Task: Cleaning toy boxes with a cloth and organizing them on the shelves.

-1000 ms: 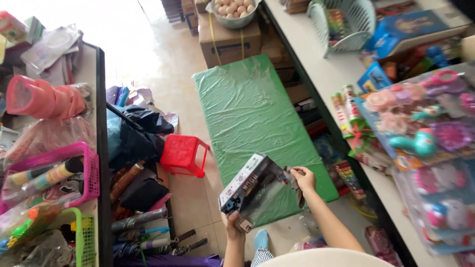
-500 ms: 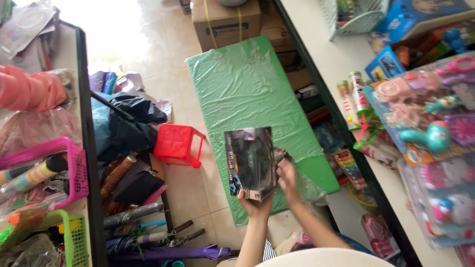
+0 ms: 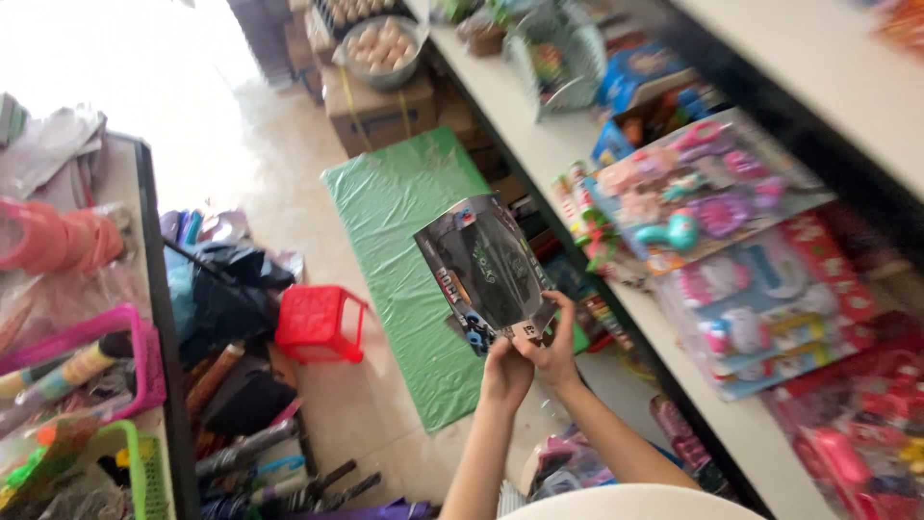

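Hands, left hand (image 3: 504, 371) and right hand (image 3: 554, 349), fingers clamped on the dark toy box (image 3: 486, 268), now raise it above the green sheet (image 3: 404, 241), toward the shelf (image 3: 577, 154).

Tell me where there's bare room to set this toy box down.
The green-covered platform is bare along its length, bordered by the cardboard box at the far end and the red stool beside it. Pale floor between stool and platform is open too. The right shelf is packed with toy packages; both hands hold the toy box.
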